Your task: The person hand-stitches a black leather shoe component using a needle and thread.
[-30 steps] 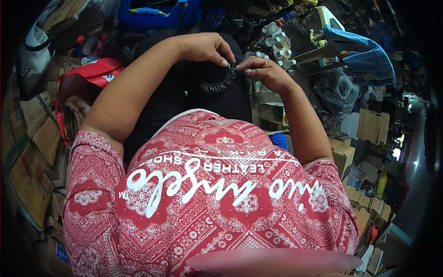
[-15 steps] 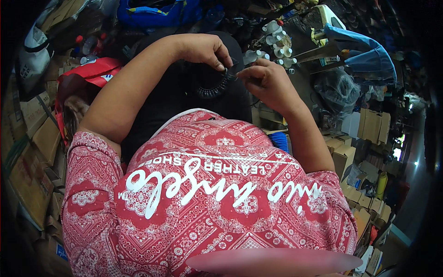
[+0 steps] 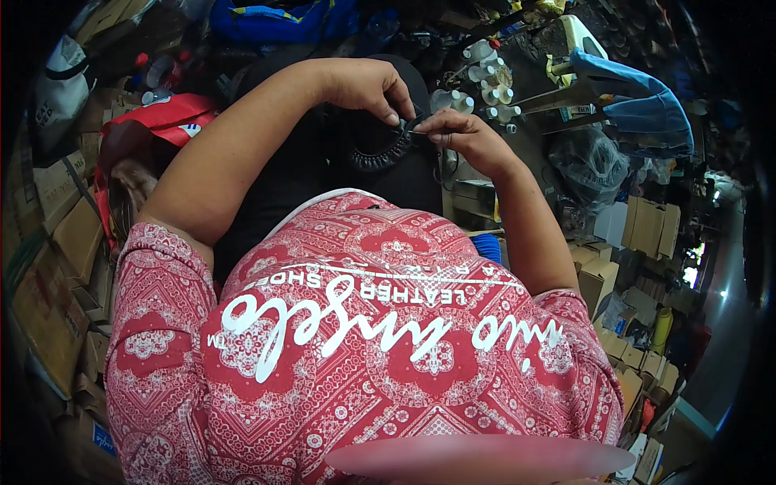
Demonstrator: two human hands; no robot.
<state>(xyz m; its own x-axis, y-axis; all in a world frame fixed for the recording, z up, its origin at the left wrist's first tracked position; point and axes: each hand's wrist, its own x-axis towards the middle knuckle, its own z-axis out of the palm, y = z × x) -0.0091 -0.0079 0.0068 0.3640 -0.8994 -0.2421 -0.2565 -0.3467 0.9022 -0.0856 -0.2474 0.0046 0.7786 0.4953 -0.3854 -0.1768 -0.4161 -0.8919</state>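
Observation:
Over my dark-clothed lap is a glossy black curved piece (image 3: 380,156) with a ribbed, gathered edge, like a shoe upper. My left hand (image 3: 376,90) pinches its upper right end between thumb and fingers. Just to the right, my right hand (image 3: 461,133) is closed in a pinch, its fingertips nearly touching the piece. A thin, pale needle (image 3: 417,132) sticks out of those fingertips toward the black piece. Dark thread seems to run near the fingers, though it is hard to make out. The far part of the piece blends into the dark cloth.
Several white-capped bottles (image 3: 489,77) stand beyond my right hand, near a blue cloth-draped frame (image 3: 647,101). A clear plastic bag (image 3: 594,162) and cardboard boxes (image 3: 602,271) lie at right. To the left are a red bag (image 3: 162,121) and more cartons (image 3: 56,299); a blue bag (image 3: 283,20) lies ahead.
My right hand has moved slightly up and left, closer to the black piece, and its fingers have straightened. My left hand keeps its hold, shifting only a little.

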